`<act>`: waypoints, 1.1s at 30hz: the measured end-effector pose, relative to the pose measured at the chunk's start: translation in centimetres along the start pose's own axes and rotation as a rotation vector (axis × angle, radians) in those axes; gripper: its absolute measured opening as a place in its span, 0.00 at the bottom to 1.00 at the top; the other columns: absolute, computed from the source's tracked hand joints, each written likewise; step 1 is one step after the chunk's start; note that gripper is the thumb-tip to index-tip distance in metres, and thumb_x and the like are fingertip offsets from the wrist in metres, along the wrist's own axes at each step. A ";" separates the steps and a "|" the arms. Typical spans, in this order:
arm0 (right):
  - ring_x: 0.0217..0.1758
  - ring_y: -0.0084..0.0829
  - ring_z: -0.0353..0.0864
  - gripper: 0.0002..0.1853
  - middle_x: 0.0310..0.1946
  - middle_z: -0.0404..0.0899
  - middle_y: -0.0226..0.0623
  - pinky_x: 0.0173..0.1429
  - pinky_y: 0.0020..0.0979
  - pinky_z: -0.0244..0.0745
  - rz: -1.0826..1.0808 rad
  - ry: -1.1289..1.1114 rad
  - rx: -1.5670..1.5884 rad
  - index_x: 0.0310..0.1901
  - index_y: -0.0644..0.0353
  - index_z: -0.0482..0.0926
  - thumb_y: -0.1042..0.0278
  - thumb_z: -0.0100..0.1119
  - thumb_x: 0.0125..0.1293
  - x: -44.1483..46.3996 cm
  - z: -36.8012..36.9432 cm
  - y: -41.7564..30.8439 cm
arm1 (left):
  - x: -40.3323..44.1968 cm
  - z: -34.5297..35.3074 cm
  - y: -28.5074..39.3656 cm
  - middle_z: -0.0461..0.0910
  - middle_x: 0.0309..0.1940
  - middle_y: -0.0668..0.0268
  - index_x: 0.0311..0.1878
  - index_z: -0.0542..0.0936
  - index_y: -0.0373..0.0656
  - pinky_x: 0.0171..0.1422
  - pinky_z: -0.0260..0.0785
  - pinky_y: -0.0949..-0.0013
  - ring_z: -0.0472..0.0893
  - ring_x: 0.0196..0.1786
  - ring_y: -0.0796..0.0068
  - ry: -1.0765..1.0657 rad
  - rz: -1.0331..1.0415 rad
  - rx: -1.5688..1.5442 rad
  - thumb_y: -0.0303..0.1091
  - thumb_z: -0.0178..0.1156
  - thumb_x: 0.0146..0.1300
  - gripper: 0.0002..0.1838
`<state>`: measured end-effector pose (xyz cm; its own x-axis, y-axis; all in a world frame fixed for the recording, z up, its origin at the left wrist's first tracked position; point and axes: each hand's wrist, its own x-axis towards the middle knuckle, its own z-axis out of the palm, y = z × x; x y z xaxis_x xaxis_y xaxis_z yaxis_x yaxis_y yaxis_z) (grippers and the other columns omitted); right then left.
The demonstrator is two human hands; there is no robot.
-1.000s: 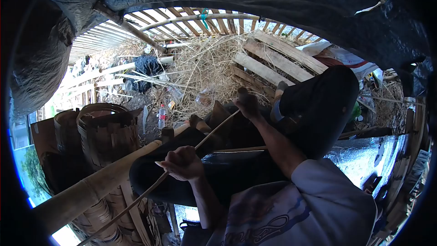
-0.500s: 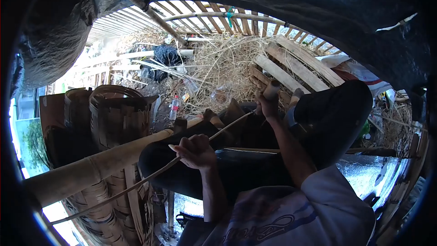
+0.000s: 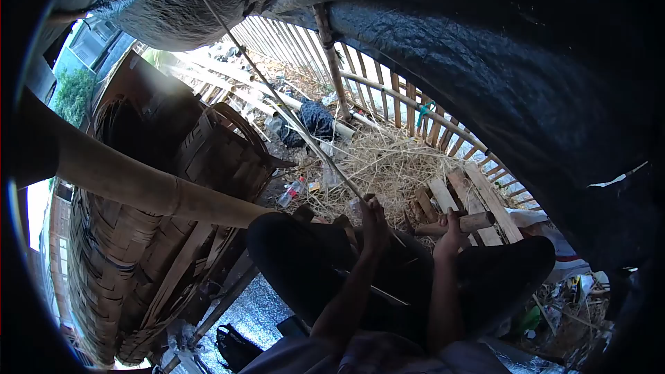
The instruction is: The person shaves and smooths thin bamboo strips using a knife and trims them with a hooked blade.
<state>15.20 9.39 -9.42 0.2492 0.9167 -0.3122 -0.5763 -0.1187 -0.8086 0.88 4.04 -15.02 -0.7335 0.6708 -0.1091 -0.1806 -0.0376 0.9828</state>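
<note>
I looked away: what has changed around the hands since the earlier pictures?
The left hand has moved forward, nearer the right hand, still gripping the strip, whose free end has swung from low on the left to high. The right hand still holds the thick handle, now turned crosswise. Bottle and bamboo pole look unmoved.

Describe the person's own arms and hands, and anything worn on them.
The left hand and right hand are ungloved, with no watch or bracelet visible. Both forearms are bare; dim, greyish shirt cloth shows at the bottom edge, its sleeve ends too shadowed to make out.
</note>
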 end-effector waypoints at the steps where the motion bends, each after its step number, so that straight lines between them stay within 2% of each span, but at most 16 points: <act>1: 0.24 0.22 0.64 0.11 0.21 0.64 0.28 0.34 0.29 0.64 -0.015 -0.018 0.001 0.32 0.56 0.67 0.76 0.62 0.57 0.0 0.1 -0.8 | 0.0 0.2 -0.4 0.62 0.27 0.74 0.57 0.62 0.47 0.28 0.57 0.78 0.61 0.28 0.87 0.049 -0.059 0.016 0.35 0.45 0.72 0.13; 3: 0.23 0.21 0.63 0.10 0.21 0.63 0.27 0.34 0.29 0.63 -0.123 -0.158 0.038 0.31 0.56 0.66 0.78 0.59 0.58 -0.5 0.1 -2.8 | -0.1 0.6 0.3 0.62 0.27 0.74 0.57 0.62 0.50 0.28 0.58 0.76 0.61 0.28 0.86 0.089 0.008 0.074 0.37 0.45 0.72 0.13; 5: 0.23 0.21 0.62 0.09 0.20 0.61 0.26 0.35 0.28 0.62 -0.124 -0.174 0.033 0.30 0.55 0.65 0.78 0.57 0.60 -1.1 0.1 -4.9 | -1.4 1.6 4.9 0.61 0.26 0.71 0.54 0.62 0.39 0.30 0.55 0.75 0.59 0.28 0.83 0.167 0.079 0.070 0.37 0.41 0.73 0.13; 10: 0.24 0.20 0.61 0.08 0.20 0.60 0.26 0.37 0.28 0.63 -0.190 -0.265 0.095 0.30 0.55 0.65 0.77 0.53 0.60 -1.7 0.2 -8.0 | -2.9 1.7 11.1 0.61 0.25 0.74 0.56 0.62 0.41 0.24 0.52 0.81 0.59 0.24 0.90 0.195 0.069 -0.236 0.36 0.41 0.73 0.13; 12: 0.24 0.20 0.60 0.07 0.20 0.60 0.26 0.38 0.29 0.63 -0.190 -0.268 0.093 0.30 0.55 0.65 0.77 0.52 0.60 -2.1 0.7 -9.3 | -3.1 0.8 12.5 0.61 0.23 0.76 0.57 0.64 0.41 0.22 0.50 0.82 0.57 0.21 0.91 0.117 0.086 -0.222 0.35 0.42 0.73 0.14; 15: 0.24 0.21 0.60 0.05 0.19 0.59 0.26 0.38 0.28 0.62 -0.275 -0.446 0.053 0.31 0.55 0.64 0.75 0.50 0.61 -2.7 1.1 -10.9 | -3.2 0.0 14.0 0.61 0.23 0.77 0.58 0.65 0.41 0.21 0.50 0.82 0.57 0.20 0.91 0.062 0.118 -0.222 0.34 0.42 0.73 0.15; 17: 0.23 0.22 0.60 0.07 0.17 0.59 0.27 0.38 0.28 0.62 -0.327 -0.526 0.040 0.29 0.54 0.63 0.72 0.51 0.60 -3.4 2.2 -12.3 | -3.3 0.3 15.6 0.62 0.21 0.76 0.57 0.68 0.40 0.19 0.49 0.82 0.57 0.18 0.91 0.053 0.145 -0.249 0.35 0.44 0.73 0.15; 19: 0.22 0.23 0.61 0.09 0.15 0.58 0.27 0.36 0.30 0.63 -0.352 -0.749 0.082 0.28 0.53 0.61 0.68 0.52 0.60 -4.5 3.4 -14.0 | -3.3 0.5 17.1 0.61 0.20 0.76 0.57 0.67 0.40 0.19 0.49 0.82 0.56 0.17 0.91 -0.034 0.144 -0.295 0.36 0.42 0.73 0.15; 20: 0.19 0.24 0.61 0.11 0.13 0.58 0.27 0.32 0.30 0.64 -0.461 -0.795 0.051 0.28 0.52 0.60 0.63 0.52 0.61 -5.1 4.1 -14.8 | -3.3 0.5 17.6 0.60 0.20 0.77 0.58 0.67 0.39 0.19 0.48 0.82 0.55 0.18 0.91 -0.038 0.143 -0.277 0.36 0.42 0.73 0.16; 21: 0.19 0.24 0.61 0.11 0.13 0.58 0.27 0.32 0.30 0.64 -0.472 -0.796 0.055 0.28 0.52 0.60 0.63 0.52 0.61 -5.6 4.6 -15.6 | -3.3 0.4 18.3 0.60 0.20 0.77 0.58 0.67 0.39 0.19 0.48 0.82 0.55 0.18 0.91 -0.046 0.151 -0.281 0.36 0.42 0.73 0.16; 23: 0.17 0.26 0.63 0.11 0.13 0.62 0.31 0.30 0.33 0.68 -0.561 -1.035 0.207 0.27 0.54 0.62 0.65 0.53 0.62 -6.5 5.6 -17.0 | -3.6 0.0 19.5 0.59 0.20 0.77 0.61 0.66 0.40 0.20 0.48 0.82 0.55 0.18 0.91 -0.053 0.119 -0.286 0.36 0.43 0.73 0.18; 25: 0.15 0.26 0.64 0.13 0.12 0.64 0.32 0.27 0.31 0.69 -0.610 -1.065 0.217 0.27 0.55 0.63 0.61 0.56 0.63 -7.4 6.6 -18.5 | -3.1 -0.1 20.5 0.58 0.20 0.78 0.65 0.64 0.41 0.20 0.47 0.83 0.54 0.18 0.91 -0.034 0.104 -0.327 0.35 0.43 0.73 0.20; 27: 0.12 0.25 0.64 0.16 0.11 0.65 0.33 0.24 0.30 0.70 -0.566 -1.147 0.184 0.27 0.56 0.64 0.58 0.59 0.62 -8.3 7.5 -20.1 | -2.0 -0.2 21.6 0.57 0.20 0.79 0.66 0.63 0.42 0.20 0.46 0.83 0.53 0.18 0.92 -0.025 0.140 -0.360 0.35 0.44 0.73 0.21; 28: 0.10 0.24 0.64 0.17 0.10 0.66 0.33 0.22 0.30 0.70 -0.592 -1.136 0.175 0.28 0.57 0.65 0.57 0.61 0.61 -8.6 8.1 -20.6 | -1.8 -0.6 22.7 0.59 0.22 0.79 0.68 0.61 0.41 0.20 0.48 0.83 0.57 0.20 0.92 -0.066 0.170 -0.342 0.33 0.45 0.72 0.22; 33: 0.10 0.23 0.66 0.17 0.10 0.67 0.29 0.22 0.29 0.71 -0.811 -1.305 0.234 0.29 0.57 0.66 0.56 0.64 0.59 -9.3 11.3 -23.5 | 0.5 -2.0 28.3 0.62 0.23 0.77 0.62 0.65 0.42 0.20 0.48 0.83 0.57 0.20 0.92 -0.151 0.275 -0.339 0.34 0.45 0.72 0.17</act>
<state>17.63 7.98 18.11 -0.2115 0.4035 0.8902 -0.7624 0.5018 -0.4086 -5.88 1.84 12.40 -0.6850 0.7016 0.1961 -0.2156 -0.4523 0.8654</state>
